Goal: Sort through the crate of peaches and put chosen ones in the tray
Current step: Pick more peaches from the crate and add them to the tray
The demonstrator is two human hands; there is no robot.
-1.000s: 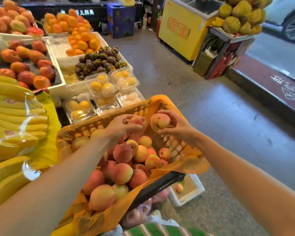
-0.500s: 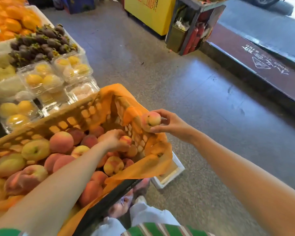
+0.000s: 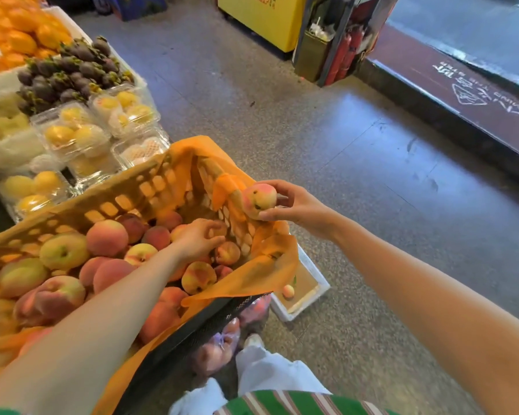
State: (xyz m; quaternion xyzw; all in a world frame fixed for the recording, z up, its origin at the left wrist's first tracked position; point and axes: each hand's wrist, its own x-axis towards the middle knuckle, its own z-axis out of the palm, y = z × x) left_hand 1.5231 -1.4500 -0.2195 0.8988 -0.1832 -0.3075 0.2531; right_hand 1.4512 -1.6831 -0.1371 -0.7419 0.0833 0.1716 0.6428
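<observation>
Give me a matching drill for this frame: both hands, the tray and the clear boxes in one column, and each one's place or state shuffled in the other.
Items
1. right hand
2. left hand
3. white tray
4. clear boxes

Place or state
A. on the floor, one small peach inside
B. down in the crate, fingers curled round a peach
C. on the display beyond the crate, holding yellow fruit
D. pinching a spotted peach above the crate's far corner

Pairs: 1-D, 2-B, 3-A, 4-C
</observation>
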